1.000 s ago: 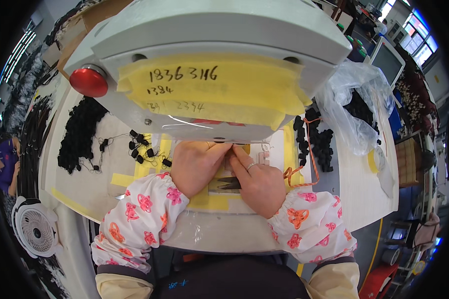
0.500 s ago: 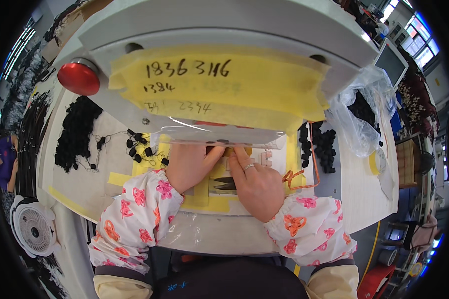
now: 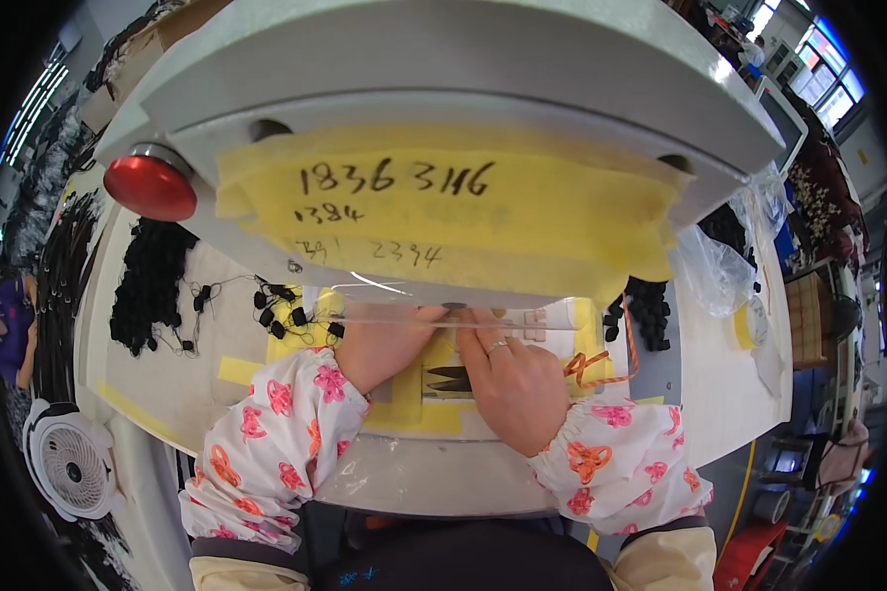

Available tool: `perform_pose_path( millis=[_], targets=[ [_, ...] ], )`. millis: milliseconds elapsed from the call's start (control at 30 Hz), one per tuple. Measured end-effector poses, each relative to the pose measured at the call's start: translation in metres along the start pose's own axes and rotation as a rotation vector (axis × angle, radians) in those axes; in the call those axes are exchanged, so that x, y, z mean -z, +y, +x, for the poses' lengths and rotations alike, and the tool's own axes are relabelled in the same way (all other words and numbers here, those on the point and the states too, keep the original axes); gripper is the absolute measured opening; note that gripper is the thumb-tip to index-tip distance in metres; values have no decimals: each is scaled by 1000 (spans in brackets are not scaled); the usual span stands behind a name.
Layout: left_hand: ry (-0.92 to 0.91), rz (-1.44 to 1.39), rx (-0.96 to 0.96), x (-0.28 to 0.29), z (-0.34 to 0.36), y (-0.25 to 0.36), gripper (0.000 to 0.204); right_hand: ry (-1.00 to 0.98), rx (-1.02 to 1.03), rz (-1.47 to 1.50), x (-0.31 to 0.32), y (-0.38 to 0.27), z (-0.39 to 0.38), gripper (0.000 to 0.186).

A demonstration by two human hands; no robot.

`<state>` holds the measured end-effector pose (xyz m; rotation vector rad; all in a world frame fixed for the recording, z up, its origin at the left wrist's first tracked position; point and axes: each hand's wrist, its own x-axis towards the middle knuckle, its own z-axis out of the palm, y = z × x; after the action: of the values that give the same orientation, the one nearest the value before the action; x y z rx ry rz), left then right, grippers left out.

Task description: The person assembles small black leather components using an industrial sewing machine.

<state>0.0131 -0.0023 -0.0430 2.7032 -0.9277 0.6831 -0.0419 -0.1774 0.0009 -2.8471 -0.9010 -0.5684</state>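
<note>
My left hand (image 3: 379,350), in a floral sleeve cover, reaches under the clear guard (image 3: 434,321) of a pale machine (image 3: 453,69); its closed fingertips are partly hidden. My right hand (image 3: 512,389), wearing a ring, is beside it, index and middle fingers pressed together at the guard, others curled. What either holds is too hidden to make out. Dark-bladed scissors (image 3: 446,379) lie just left of my right hand on a yellow-taped surface. An orange cord (image 3: 591,364) loops to the right.
Black small pieces (image 3: 153,276) pile left, more (image 3: 648,305) right, beside a plastic bag (image 3: 715,271). A red button (image 3: 150,182) juts from the machine. A fan (image 3: 69,463) stands lower left; a co-worker in purple (image 3: 10,325) is at the far left.
The machine fills more of the view and appears lower, covering more of my fingertips. My left hand's fingers have shifted slightly left; my right hand stays near the same spot.
</note>
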Motion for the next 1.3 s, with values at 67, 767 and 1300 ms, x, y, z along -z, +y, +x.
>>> perform_pose_path(
  millis=[67,767,1300],
  targets=[
    [3,-24,21,0,-1,0,11,16,2,7,-4,0,0,28],
    [-148,-470,494,26,14,6,22,9,15,44,-6,0,0,26],
    [47,-322,200,36,11,26,25,57,-10,164,-8,17,-8,31]
  ],
)
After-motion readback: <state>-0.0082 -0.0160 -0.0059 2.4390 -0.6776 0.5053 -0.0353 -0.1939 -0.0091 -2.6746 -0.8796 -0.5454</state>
